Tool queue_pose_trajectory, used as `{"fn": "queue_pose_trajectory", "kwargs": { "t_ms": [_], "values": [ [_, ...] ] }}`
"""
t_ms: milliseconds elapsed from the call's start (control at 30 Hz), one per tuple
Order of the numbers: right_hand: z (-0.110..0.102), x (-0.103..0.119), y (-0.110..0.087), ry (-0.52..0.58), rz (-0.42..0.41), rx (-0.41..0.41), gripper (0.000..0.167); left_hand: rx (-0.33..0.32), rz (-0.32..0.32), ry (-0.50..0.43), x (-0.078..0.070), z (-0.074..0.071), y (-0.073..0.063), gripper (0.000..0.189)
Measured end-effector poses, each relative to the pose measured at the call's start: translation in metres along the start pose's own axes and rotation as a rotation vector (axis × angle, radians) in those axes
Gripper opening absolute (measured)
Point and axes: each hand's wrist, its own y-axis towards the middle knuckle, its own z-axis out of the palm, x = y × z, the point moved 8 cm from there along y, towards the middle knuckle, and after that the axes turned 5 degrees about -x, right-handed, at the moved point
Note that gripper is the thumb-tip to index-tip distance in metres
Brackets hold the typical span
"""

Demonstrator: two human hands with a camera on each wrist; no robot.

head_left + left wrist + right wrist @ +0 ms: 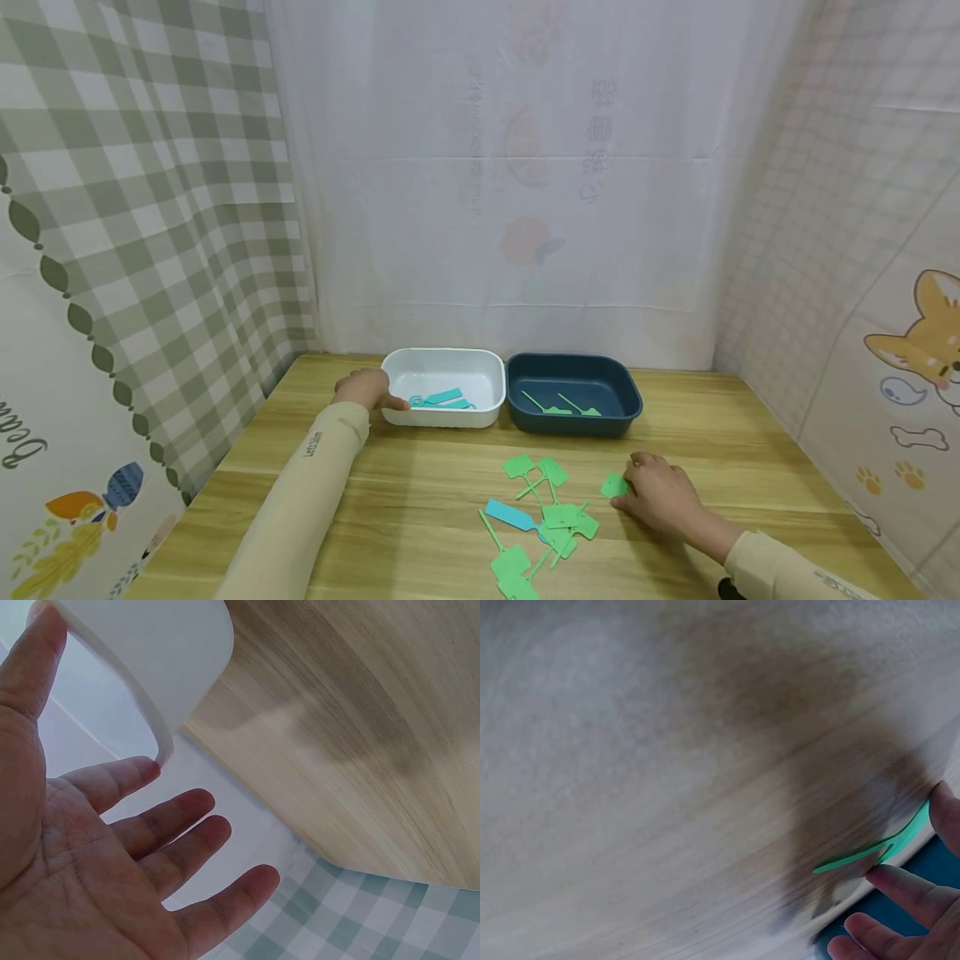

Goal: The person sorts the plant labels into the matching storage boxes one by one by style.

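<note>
At the left end of the white bin [442, 421] is my left hand [365, 389]. In the left wrist view, its thumb and index fingertip touch the bin's rim [139, 694] at separate spots; the other fingers extend free. My right hand [663, 497] pinches a green cable-tie tag [614, 485] by its flat end between thumb and index finger, low over the table. The right wrist view shows the tag [904, 834] bent, its narrow strap pointing away from the fingers. Left of this hand lie a pile of green tags [562, 517] and one blue tag [512, 515].
A dark blue bin [573, 425] stands against the white one's right side, with two green tags [588, 410] inside. Blue tags [444, 397] lie in the white bin. Curtains [487, 208] close off the wooden table [420, 508] at the back and both sides.
</note>
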Motion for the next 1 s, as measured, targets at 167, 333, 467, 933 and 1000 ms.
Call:
{"fn": "queue_pose_trajectory", "kwargs": {
  "t_ms": [167, 333, 467, 933, 1000],
  "values": [
    [-0.0019, -0.0015, 0.0013, 0.011, -0.001, -0.015, 0.036, 0.001, -0.005, -0.004, 0.0005, 0.0, 0.0006, 0.053],
    [-0.004, -0.0032, 0.0035, 0.035, 0.019, -0.002, 0.033, 0.002, -0.014, -0.005, 0.0014, 0.0004, 0.001, 0.054],
    [-0.0038, -0.0048, 0.0043, 0.06, 0.034, 0.01, 0.033, 0.004, -0.014, -0.007, 0.0004, -0.0006, -0.0002, 0.054],
    [-0.0049, -0.0038, 0.005, 0.019, -0.013, -0.022, 0.034, 0.002, -0.016, -0.004, 0.0016, 0.0021, 0.0022, 0.053],
    [-0.0051, -0.0036, 0.0049, 0.018, -0.015, -0.032, 0.034, 0.001, -0.017, -0.005, 0.0014, 0.0023, 0.0025, 0.054]
  ]
}}
